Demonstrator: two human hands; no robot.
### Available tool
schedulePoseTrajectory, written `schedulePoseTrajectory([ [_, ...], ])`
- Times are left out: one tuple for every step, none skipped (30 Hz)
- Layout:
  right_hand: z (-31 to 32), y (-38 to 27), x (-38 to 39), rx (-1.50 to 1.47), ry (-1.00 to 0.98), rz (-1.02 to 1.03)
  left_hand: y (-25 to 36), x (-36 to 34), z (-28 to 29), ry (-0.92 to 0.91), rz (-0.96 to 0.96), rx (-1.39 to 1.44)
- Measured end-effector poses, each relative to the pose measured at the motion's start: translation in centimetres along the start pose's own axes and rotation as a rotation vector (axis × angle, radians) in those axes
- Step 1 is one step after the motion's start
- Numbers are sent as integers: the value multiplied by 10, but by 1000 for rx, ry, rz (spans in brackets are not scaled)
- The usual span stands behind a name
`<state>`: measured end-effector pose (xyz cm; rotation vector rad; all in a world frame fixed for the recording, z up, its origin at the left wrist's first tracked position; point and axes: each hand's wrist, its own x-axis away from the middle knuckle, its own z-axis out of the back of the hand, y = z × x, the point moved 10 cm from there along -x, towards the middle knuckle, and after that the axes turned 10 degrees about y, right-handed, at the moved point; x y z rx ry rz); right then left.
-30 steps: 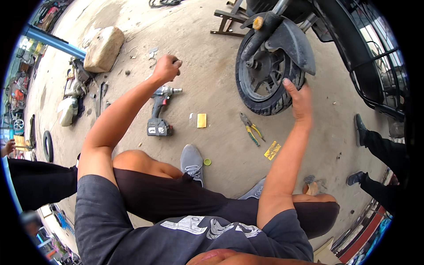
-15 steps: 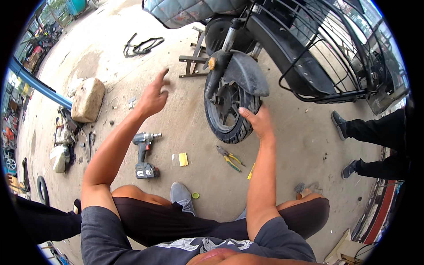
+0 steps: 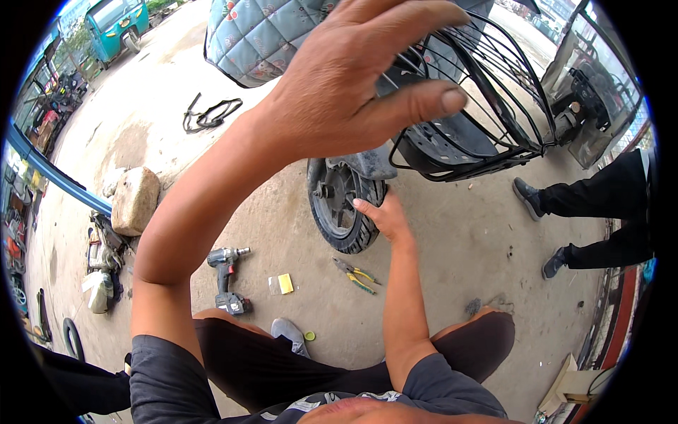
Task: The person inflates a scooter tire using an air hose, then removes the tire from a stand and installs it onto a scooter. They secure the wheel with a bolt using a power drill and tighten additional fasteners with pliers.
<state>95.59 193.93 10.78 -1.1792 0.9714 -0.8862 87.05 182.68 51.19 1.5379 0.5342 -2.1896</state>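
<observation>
My left hand is raised high and close to the view, thumb and fingers stretched out with nothing in them. It hides the fork and part of the black wire basket of a scooter. Lower down, my right hand grips the right side of the scooter's front tyre, thumb on the near sidewall and fingers out of sight behind the tread. The dusty spoked rim faces left. Above the tyre, a grey mudguard shows partly.
On the concrete lie a cordless impact wrench, yellow-handled pliers, a yellow packet and a green cap. A stone block sits left, a black strap beyond. Another person's legs stand right. A quilted cover hangs above.
My left hand has risen from beside the wheel to high in front of the view, its fingers spreading. My right hand stays on the tyre. The view has tilted upward.
</observation>
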Motion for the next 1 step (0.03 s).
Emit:
schedulePoseTrajectory([
  [2,2,0,5,-3,4,-1,-1,-3,3,0,8],
])
